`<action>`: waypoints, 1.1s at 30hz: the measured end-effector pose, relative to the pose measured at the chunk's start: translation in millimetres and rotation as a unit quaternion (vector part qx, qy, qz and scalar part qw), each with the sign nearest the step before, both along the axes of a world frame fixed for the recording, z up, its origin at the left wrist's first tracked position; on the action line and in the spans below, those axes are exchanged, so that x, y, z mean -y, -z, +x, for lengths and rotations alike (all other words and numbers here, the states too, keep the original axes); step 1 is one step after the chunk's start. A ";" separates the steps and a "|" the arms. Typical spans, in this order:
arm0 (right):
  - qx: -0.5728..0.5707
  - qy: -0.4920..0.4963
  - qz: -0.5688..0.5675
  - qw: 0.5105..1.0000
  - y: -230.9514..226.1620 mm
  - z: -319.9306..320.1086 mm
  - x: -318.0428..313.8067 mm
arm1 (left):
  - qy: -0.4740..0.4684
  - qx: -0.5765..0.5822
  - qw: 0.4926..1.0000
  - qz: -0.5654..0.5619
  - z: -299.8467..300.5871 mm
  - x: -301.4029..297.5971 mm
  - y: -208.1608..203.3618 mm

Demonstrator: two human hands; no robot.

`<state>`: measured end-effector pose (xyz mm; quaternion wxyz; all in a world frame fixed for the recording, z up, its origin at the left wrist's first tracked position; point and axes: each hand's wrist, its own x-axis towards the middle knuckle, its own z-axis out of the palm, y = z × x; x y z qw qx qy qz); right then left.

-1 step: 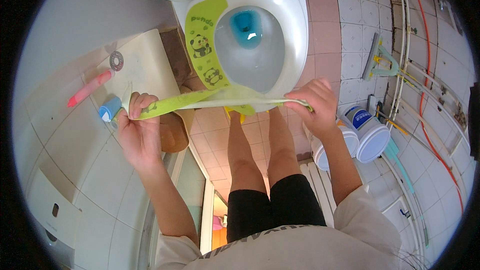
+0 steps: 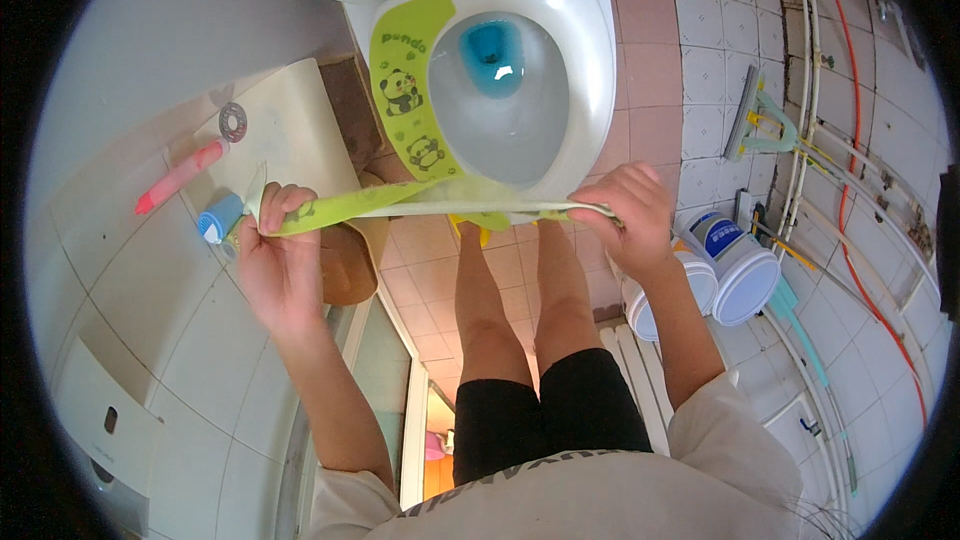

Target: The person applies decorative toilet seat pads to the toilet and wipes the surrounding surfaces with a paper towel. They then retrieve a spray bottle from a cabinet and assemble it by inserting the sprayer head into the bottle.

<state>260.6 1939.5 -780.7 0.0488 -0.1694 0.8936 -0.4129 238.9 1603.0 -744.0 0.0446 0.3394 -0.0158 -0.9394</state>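
Pinching the two ends of a lime-green padded toilet-seat sticker strip (image 2: 420, 202), both hands hold it stretched level in the air just in front of the bowl. The left hand (image 2: 275, 255) has fingers closed tight over the left end, thumb on top; the right hand (image 2: 630, 215) grips the right end, where the strip thins to a pale, edge-on band. Nothing differs from the frame of the same instant: strip taut, both grips shut, neither end laid down. A matching lime-green panda-printed pad (image 2: 410, 90) already lies along the left side of the white toilet seat (image 2: 590, 70), whose right side is bare; blue water sits in the bowl. Beyond the left hand, on the cream ledge (image 2: 290, 130), are a blue cap (image 2: 215, 220), a pink tube (image 2: 180, 178) and a small metal ring (image 2: 232, 121). Near the right hand stand two white plastic buckets (image 2: 735, 265) on the tiled floor.
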 end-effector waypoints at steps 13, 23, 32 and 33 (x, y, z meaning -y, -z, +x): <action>0.200 0.043 -0.060 0.977 -22.4 21.6 -28.9 | 0.496 0.019 0.435 -0.751 -17.3 11.3 45.8; 0.299 0.255 -0.476 0.787 -42.3 0.4 -51.4 | 0.733 -0.073 0.025 -0.675 53.1 -38.9 28.6; 0.237 0.041 -0.332 0.912 -109.2 -2.6 -15.8 | 0.594 -0.161 0.767 -0.183 59.3 -139.9 -55.9; 0.212 0.039 -0.322 0.922 -111.4 -1.0 -18.2 | 0.533 -0.121 0.832 -0.098 66.3 -145.0 -54.2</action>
